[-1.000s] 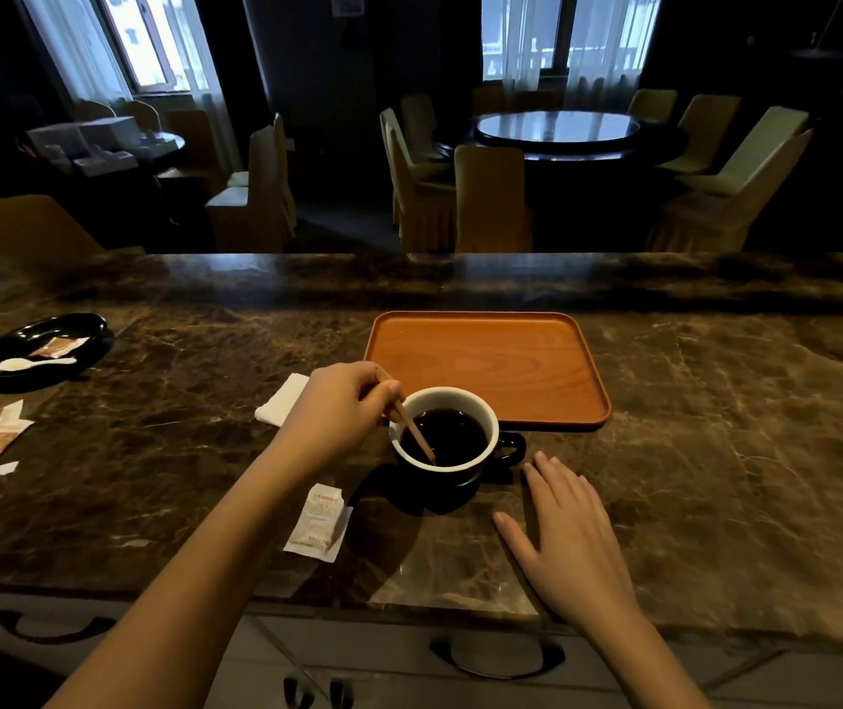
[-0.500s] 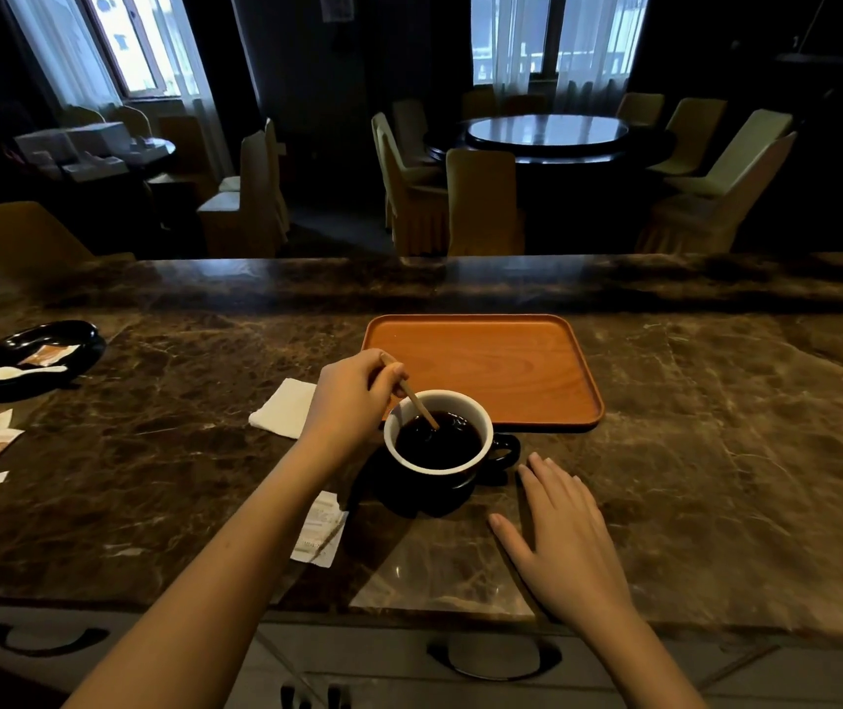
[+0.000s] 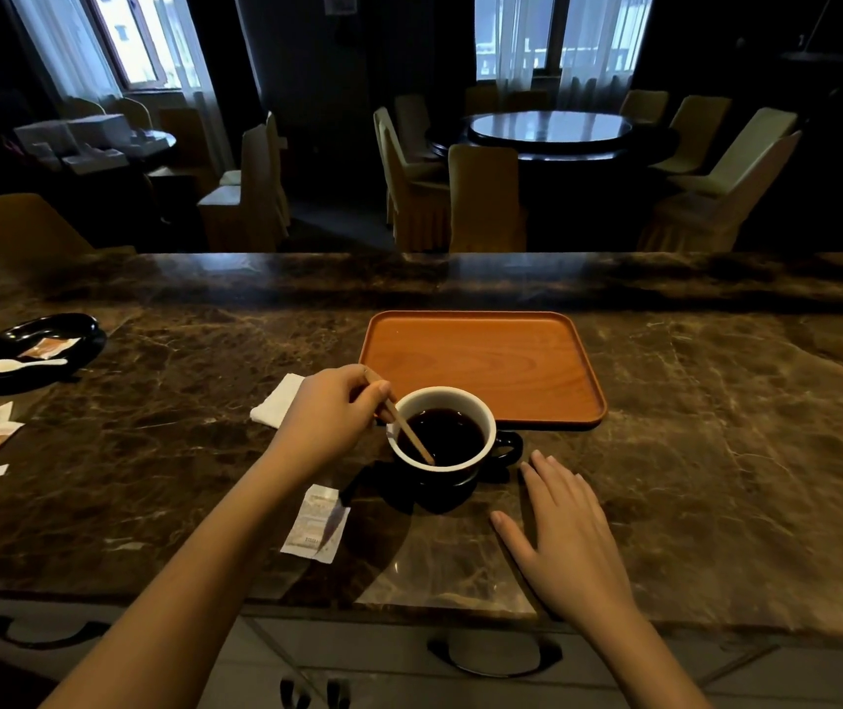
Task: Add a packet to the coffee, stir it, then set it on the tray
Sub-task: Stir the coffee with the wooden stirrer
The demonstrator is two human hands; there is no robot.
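The left hand [image 3: 329, 419] pinches a thin wooden stir stick [image 3: 404, 426], its lower end dipped in the dark coffee of the white-lined black ceramic cup [image 3: 442, 434]. The right hand [image 3: 565, 534] lies flat and empty on the brown marble counter [image 3: 716, 452], at the cup's 4 o'clock. A torn white paper packet [image 3: 316, 524] lies at 7 o'clock; the rectangular orange wooden tray [image 3: 480, 360] is just beyond at 12.

Only illegibly small print on the torn white packet [image 3: 316, 524], no readable text.
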